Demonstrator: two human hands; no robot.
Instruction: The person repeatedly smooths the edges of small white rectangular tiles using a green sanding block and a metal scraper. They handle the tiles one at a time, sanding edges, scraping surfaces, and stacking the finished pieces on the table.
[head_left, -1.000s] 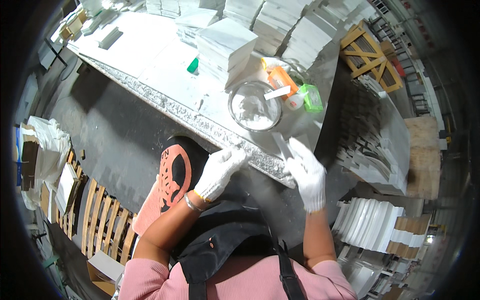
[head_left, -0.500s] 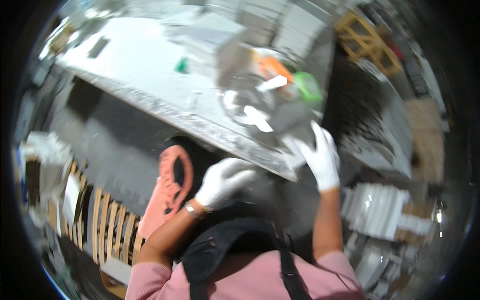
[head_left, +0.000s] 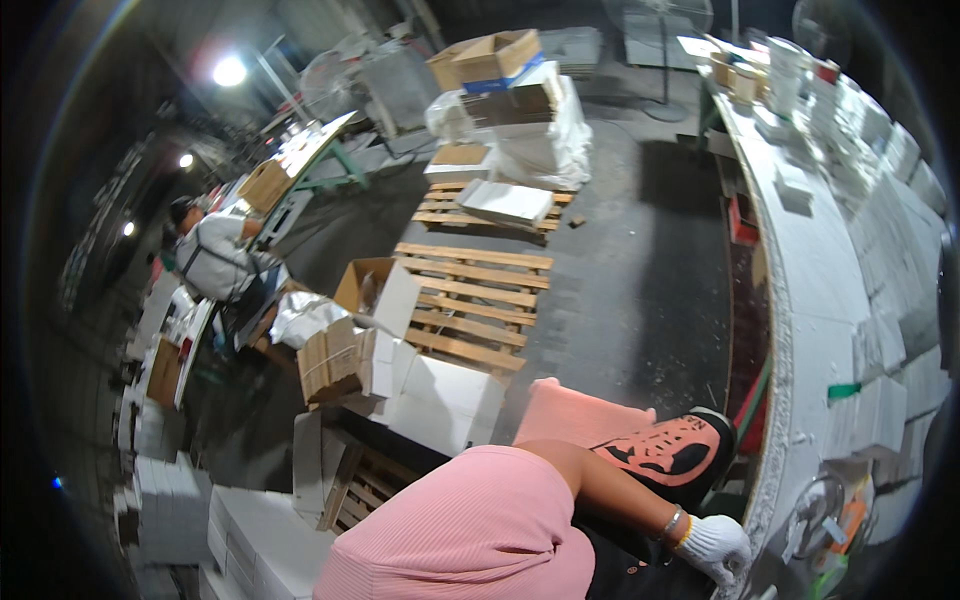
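Note:
My left hand (head_left: 715, 548), in a white knit glove with a metal bracelet at the wrist, is beside the near edge of the long white-topped table (head_left: 800, 330). Its fingers are curled inward; what they hold, if anything, is hidden. Close by on the tabletop are a clear round plastic item (head_left: 815, 510), an orange object (head_left: 853, 520) and a bright green object (head_left: 830, 577). A stack of white boxes (head_left: 865, 420) with a green piece (head_left: 843, 391) rests farther along. My right hand is out of view.
Wooden pallets (head_left: 475, 295) lie on the floor ahead, near open cartons (head_left: 385, 290) and white boxes (head_left: 440, 400). Another person (head_left: 215, 255) sits at a table on the left. Farther back stands a wrapped stack (head_left: 540, 130). My coral-and-black leg (head_left: 665, 450) is beside the table.
The view has swung left and up, bringing the pallets and the seated person into sight. My right hand has left the picture. My left hand now appears beside the table edge, fingers curled.

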